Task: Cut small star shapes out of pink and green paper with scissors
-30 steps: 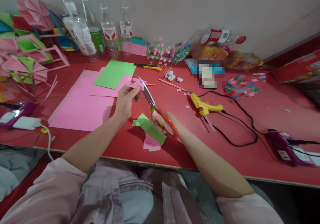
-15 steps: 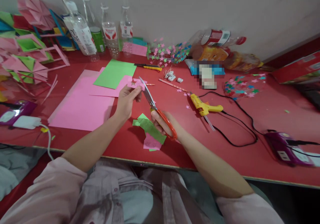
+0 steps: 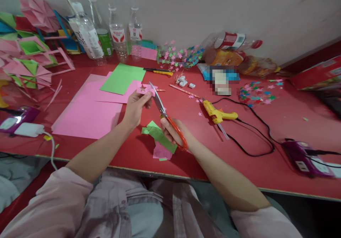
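My left hand point(image 3: 136, 106) pinches a small piece of pink paper point(image 3: 144, 88) that has a star-shaped hole in it. In my right hand point(image 3: 170, 129) is a pair of scissors point(image 3: 174, 126) with red-orange handles, its blades pointing up and to the left. The blade tips touch or nearly touch the right edge of the pink piece; whether they are cutting I cannot tell. Below my hands lie green paper scraps point(image 3: 160, 136) and a pink paper scrap point(image 3: 162, 150), partly hidden by my right hand.
Pink sheets point(image 3: 85, 110) and a green sheet point(image 3: 124, 78) lie to the left. A yellow glue gun point(image 3: 217, 113) with its black cord rests on the right. Behind are a utility knife point(image 3: 162, 72), clear bottles point(image 3: 118, 41) and loose paper stars. Power strips point(image 3: 306, 158) sit at both sides.
Almost nothing differs. The whole view has shifted very slightly; both hands keep their hold on the paper and the scissors.
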The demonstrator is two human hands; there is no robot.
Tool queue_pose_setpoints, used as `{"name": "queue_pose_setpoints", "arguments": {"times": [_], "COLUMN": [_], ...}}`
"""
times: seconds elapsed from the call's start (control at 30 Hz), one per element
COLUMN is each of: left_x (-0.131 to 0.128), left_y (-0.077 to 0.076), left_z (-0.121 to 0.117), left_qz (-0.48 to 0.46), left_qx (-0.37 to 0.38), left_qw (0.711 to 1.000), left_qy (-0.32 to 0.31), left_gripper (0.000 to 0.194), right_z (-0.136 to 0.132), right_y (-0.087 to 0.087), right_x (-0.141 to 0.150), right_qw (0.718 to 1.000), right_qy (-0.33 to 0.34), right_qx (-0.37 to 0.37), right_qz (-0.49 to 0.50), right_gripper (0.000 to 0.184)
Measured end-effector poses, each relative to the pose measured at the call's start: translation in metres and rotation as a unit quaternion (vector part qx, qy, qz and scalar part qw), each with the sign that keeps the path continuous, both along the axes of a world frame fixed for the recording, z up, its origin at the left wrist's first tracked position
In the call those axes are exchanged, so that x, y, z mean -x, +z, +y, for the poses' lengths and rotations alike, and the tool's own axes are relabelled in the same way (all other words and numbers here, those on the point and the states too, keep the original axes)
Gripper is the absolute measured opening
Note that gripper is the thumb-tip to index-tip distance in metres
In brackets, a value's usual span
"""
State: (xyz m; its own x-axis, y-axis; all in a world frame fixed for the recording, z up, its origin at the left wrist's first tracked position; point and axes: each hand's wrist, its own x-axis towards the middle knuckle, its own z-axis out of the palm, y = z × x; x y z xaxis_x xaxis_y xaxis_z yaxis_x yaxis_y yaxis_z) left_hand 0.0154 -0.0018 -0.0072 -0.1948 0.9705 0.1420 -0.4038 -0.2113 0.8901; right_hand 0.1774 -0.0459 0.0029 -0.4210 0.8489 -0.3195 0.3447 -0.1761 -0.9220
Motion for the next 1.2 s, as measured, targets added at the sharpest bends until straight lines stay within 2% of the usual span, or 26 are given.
{"name": "queue_pose_setpoints", "arguments": {"times": [0.33,0.57,0.9,1.2], "left_x": [0.001,0.001,0.007,0.016], "left_y": [-0.001,0.001,0.004,0.007], "left_z": [0.001,0.001,0.001,0.004], "left_qz": [-0.001,0.000,0.010,0.036], "left_qx": [0.001,0.010,0.012,0.015], "left_qw": [1.000,1.000,1.000,0.999], "left_qy": [-0.004,-0.007,0.007,0.015], "left_gripper": [0.015,0.017,0.014,0.023], "right_z": [-0.001,0.000,0.003,0.007], "right_y": [0.003,0.006,0.004,0.001], "right_x": [0.001,0.002,-0.005,-0.009], "right_qw": [1.000,0.999,1.000,1.000], "right_qy": [-0.010,-0.018,-0.006,0.002], "right_qx": [0.015,0.025,0.006,0.010], "right_qz": [-0.008,-0.032,-0.011,-0.010], "right_gripper": [0.051,0.046,0.057,0.060]}}
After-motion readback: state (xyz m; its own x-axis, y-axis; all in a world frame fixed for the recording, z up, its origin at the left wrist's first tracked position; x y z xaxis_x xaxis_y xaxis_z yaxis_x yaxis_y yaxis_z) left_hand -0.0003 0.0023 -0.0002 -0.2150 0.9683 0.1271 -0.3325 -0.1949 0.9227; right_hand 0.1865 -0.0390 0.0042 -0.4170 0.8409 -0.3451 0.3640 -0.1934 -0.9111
